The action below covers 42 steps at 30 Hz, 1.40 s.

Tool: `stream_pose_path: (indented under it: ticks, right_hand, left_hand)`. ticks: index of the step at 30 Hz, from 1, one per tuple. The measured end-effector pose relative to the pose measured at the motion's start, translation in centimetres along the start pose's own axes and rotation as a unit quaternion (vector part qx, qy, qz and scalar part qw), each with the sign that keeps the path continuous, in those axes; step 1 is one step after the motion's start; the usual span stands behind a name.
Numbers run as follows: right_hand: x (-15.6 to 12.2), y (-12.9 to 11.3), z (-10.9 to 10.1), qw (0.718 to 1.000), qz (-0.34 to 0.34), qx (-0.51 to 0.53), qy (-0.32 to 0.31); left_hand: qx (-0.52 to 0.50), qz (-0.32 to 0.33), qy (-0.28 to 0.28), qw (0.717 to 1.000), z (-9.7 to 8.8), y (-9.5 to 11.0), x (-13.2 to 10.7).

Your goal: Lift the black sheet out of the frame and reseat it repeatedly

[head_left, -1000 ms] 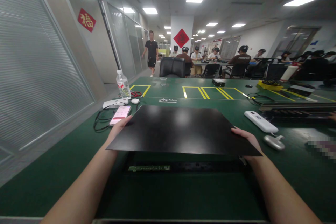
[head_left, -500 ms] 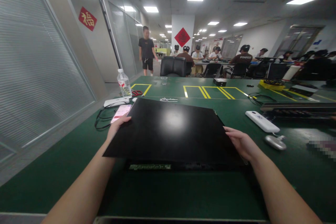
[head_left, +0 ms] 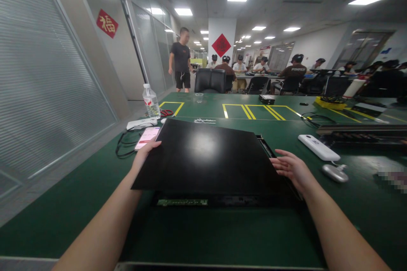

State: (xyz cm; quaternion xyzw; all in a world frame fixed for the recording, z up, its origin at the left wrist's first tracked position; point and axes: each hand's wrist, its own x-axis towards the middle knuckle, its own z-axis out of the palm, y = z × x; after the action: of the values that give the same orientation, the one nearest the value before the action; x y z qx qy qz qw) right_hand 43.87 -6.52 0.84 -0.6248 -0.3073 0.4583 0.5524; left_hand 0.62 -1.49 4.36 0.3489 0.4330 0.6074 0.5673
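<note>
A glossy black screen panel is tilted over a black frame, its left side raised. My left hand is closed on the panel's left edge, with the thumb on top and the other fingers hidden beneath. By the right edge, my right hand is open with its fingers apart; the fingertips are at the edge of the panel and frame, and whether they touch is hard to tell. Below the panel's near edge a green circuit board strip shows. The rest of the frame is hidden under the panel.
On the green table, a phone, a white power bank with cables and a water bottle lie left. Another white power bank and a silver device are at right. A person stands beyond the table.
The panel has shifted slightly right on its left side, exposing more of the frame at its upper right. My right hand's fingers have loosened and spread from the edge. The standing person has come closer.
</note>
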Motion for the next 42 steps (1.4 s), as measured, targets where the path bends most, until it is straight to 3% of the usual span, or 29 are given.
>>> stream_pose_path:
  ticks: [6, 13, 21, 25, 30, 42]
  right_hand:
    - [0.1, 0.1, -0.1, 1.000, -0.006, -0.013, 0.010]
    - [0.2, 0.0, -0.1, 0.999, -0.011, -0.030, 0.021]
    - [1.0, 0.7, -0.5, 0.995, -0.047, -0.070, 0.046]
    - [1.0, 0.7, -0.5, 0.990, -0.067, -0.099, 0.074]
    - [1.0, 0.7, -0.5, 0.986, -0.080, -0.115, 0.087]
    - [2.1, 1.6, -1.1, 0.980, -0.097, -0.140, 0.108]
  left_hand:
    - [0.066, -0.009, 0.028, 0.997, -0.4, -0.1, 2.3]
    - [0.077, -0.014, 0.021, 0.997, -1.3, -0.7, 3.1]
    - [0.091, -0.011, 0.000, 0.996, -2.9, -1.4, 6.0]
    - [0.069, -0.013, -0.003, 0.998, -2.7, -1.9, 5.2]
    - [0.061, -0.004, 0.072, 0.995, -0.9, -2.4, 2.9]
    - [0.048, -0.001, 0.038, 0.998, -1.2, -4.5, 3.3]
